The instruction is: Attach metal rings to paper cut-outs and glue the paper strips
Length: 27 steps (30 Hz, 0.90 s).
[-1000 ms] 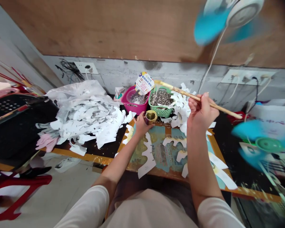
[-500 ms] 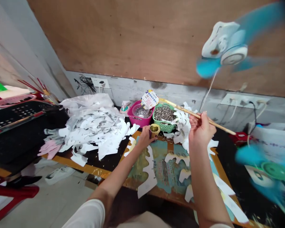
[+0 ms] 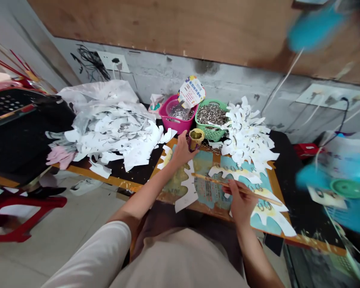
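Note:
My left hand (image 3: 183,150) is closed round a small yellowish cup (image 3: 196,138) at the back of the work board (image 3: 205,160). In my right hand (image 3: 242,201) is a long thin wooden stick (image 3: 217,181), its tip pointing left over the board, close to a scalloped white cut-out piece (image 3: 187,188). Another white piece (image 3: 238,174) bearing small metal rings lies behind the stick. More ringed pieces lie on the board's right side, partly behind my right hand.
A pink basket (image 3: 176,125) and a green basket of metal rings (image 3: 212,131) stand behind the cup. White cut-outs are heaped at left (image 3: 117,140) and right (image 3: 249,136). A blurred blue fan (image 3: 349,188) is at far right.
My right hand has come down with the stick, from above the board to low over its front part. My left hand still holds the cup. The camera view has tilted downward.

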{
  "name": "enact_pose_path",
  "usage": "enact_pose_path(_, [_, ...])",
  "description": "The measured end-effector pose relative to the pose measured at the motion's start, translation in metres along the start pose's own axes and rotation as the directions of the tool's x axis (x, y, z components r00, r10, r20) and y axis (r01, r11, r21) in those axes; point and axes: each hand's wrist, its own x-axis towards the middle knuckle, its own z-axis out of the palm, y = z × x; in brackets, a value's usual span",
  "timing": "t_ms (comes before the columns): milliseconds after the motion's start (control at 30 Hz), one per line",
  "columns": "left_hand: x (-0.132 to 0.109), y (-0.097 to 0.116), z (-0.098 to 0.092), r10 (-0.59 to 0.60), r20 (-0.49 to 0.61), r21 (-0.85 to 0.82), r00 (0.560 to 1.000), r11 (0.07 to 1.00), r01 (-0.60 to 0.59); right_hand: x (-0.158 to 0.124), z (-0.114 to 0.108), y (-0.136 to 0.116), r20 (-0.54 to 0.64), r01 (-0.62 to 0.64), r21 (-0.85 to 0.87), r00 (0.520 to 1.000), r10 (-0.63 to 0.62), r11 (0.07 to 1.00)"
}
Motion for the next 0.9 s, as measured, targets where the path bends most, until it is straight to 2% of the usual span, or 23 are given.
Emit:
enact_pose_path(100, [-0.017,0.006,-0.026,-0.023,-0.024,0.055,0.999,0.998,0.024,-0.008,0.004,0.011,0.017,0.002,-0.037,1.000,-0.001,0.999])
enact_pose_path(200, [-0.049,0.020,-0.056,-0.039,-0.052,0.085,0.998,0.995,0.043,-0.012,0.004,0.017,0.039,0.061,-0.119,0.998,-0.057,0.991])
enact_pose_path(300, [-0.091,0.037,-0.078,-0.018,0.037,0.078,0.999,0.997,0.015,-0.018,0.001,0.016,0.130,0.203,-0.269,0.976,-0.174,0.941])
enact_pose_path(367, [-0.120,0.047,-0.086,0.002,0.103,0.109,0.995,0.994,-0.013,-0.025,-0.003,0.012,0.230,0.335,-0.355,0.936,-0.266,0.873])
enact_pose_path(467, [-0.154,0.056,-0.090,0.025,0.208,0.121,0.978,0.991,-0.051,-0.039,-0.006,0.009,0.372,0.514,-0.384,0.846,-0.381,0.767])
enact_pose_path(600, [-0.178,0.060,-0.089,0.065,0.379,0.047,0.923,0.995,-0.089,-0.056,-0.008,0.010,0.461,0.657,-0.331,0.739,-0.492,0.677])
enact_pose_path(700, [-0.184,0.060,-0.087,0.061,0.413,0.024,0.909,0.997,-0.078,-0.063,-0.011,0.009,0.529,0.695,-0.338,0.698,-0.482,0.635])
enact_pose_path(900, [-0.183,0.056,-0.083,0.039,0.456,-0.015,0.889,0.999,-0.036,-0.066,-0.024,0.004,0.676,0.728,-0.284,0.613,-0.408,0.624])
